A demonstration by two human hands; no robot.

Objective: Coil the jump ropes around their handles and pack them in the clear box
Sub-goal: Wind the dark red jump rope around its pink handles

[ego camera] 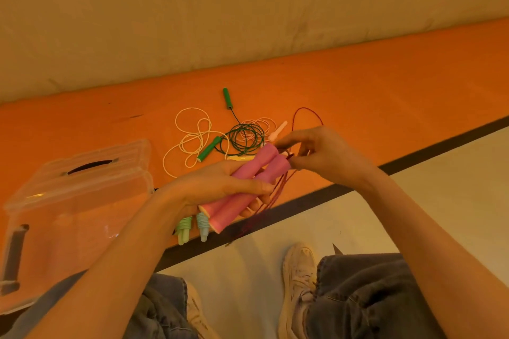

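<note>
While the left hand (220, 187) is gripping the two pink handles (248, 187) side by side, fingers curled under them and thumb lying across the top, the right hand (325, 157) is pinching the dark red cord (278, 192) at the handles' far ends. Several strands of that cord are hanging down past the near edge of the orange table (385, 77), and one loop is arching over the tabletop behind the right hand.

Beyond the hands, a green-handled rope (242, 137) is lying loosely coiled, overlapping a pale pink rope (264, 125); a white cord (192, 140) is sprawling to its left. Two small coiled ropes, a light green bundle (184, 228) and a pale blue bundle (203, 224), are sitting just below the left wrist near the table's dark front edge.

The clear box (77, 201) is standing at the table's left, near the front edge, beside the left forearm. Bare orange surface is extending right of the ropes and behind them up to the wall.
</note>
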